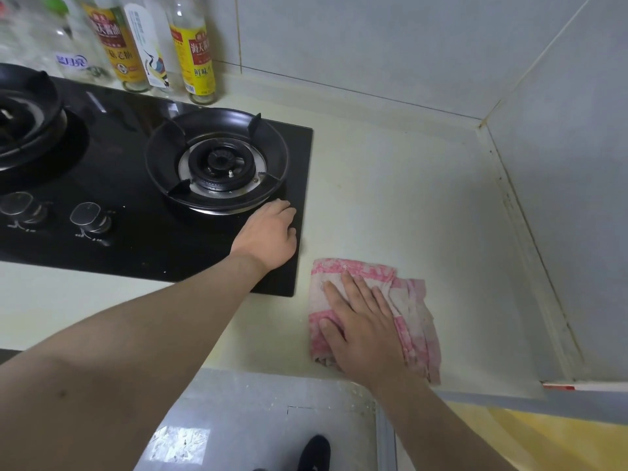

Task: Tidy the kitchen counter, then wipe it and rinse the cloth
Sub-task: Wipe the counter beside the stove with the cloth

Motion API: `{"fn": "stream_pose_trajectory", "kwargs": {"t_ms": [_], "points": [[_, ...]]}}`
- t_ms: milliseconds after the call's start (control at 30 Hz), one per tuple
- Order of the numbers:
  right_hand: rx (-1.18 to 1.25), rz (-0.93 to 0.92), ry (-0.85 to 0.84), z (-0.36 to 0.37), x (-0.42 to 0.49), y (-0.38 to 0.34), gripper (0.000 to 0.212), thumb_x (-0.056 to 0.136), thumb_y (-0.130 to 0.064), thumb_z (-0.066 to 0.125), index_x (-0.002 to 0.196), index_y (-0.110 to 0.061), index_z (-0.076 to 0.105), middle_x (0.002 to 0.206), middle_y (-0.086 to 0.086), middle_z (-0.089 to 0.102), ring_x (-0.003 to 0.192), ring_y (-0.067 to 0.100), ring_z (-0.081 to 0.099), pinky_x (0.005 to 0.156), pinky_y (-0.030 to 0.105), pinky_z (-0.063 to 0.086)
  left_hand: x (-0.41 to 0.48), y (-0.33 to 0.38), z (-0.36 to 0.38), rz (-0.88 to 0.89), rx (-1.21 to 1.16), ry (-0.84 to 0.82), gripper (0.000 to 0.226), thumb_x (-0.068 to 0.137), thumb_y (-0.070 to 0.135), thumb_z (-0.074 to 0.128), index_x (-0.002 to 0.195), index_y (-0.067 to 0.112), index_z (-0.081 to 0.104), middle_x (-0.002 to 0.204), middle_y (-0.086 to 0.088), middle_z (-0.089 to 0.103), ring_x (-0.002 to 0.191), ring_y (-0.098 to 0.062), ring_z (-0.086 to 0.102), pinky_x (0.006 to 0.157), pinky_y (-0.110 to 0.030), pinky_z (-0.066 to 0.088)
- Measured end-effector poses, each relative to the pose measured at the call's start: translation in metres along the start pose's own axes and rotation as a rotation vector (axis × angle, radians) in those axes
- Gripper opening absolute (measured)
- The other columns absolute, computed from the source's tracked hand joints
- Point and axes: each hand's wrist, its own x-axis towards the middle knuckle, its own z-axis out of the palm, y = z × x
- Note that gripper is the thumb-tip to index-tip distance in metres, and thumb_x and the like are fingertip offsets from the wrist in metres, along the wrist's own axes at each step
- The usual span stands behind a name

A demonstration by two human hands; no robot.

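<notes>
Right hand [363,331] flat on cloth [414,300]

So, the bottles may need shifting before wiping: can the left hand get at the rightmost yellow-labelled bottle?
Probably yes. The left hand rests empty on the corner of the hob, and only the low pan support lies between it and the bottle.

Bottles [198,49]: upper left, tops cut by the top edge; the leftmost ones are blurred.
Second burner [23,120]: half lost past the left edge.
Cloth [411,311]: middle hidden under right hand [363,328].
Shoe [314,452]: cut by the bottom edge.
Left hand [268,232]: fingertips curled out of sight.
</notes>
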Motion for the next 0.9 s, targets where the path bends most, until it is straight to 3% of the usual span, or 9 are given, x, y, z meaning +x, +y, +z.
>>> {"fn": "stream_pose_trajectory", "kwargs": {"t_ms": [567, 900], "points": [[-0.037, 0.093, -0.095, -0.01, 0.067, -0.009, 0.06, 0.099, -0.051, 0.02, 0.155, -0.037, 0.004, 0.165, -0.005, -0.007, 0.151, 0.013, -0.009, 0.123, 0.039, -0.006, 0.001, -0.002, 0.004, 0.018, -0.012, 0.004, 0.046, 0.096, 0.016, 0.044, 0.141, 0.007, 0.045, 0.151, -0.01, 0.039, 0.143, -0.023, 0.027, 0.12, -0.036, 0.021], [0.013, -0.038, -0.061, 0.002, -0.01, -0.031, 0.06, 0.099, -0.055, 0.014, 0.155, -0.035, 0.01, 0.165, -0.004, -0.003, 0.151, 0.014, -0.012, 0.122, 0.041, -0.008, -0.001, 0.001, 0.0, 0.011, -0.005, 0.012, 0.046, 0.097, 0.015, 0.043, 0.142, 0.006, 0.044, 0.151, -0.009, 0.037, 0.143, -0.022, 0.027, 0.119, -0.032, 0.019]]}}
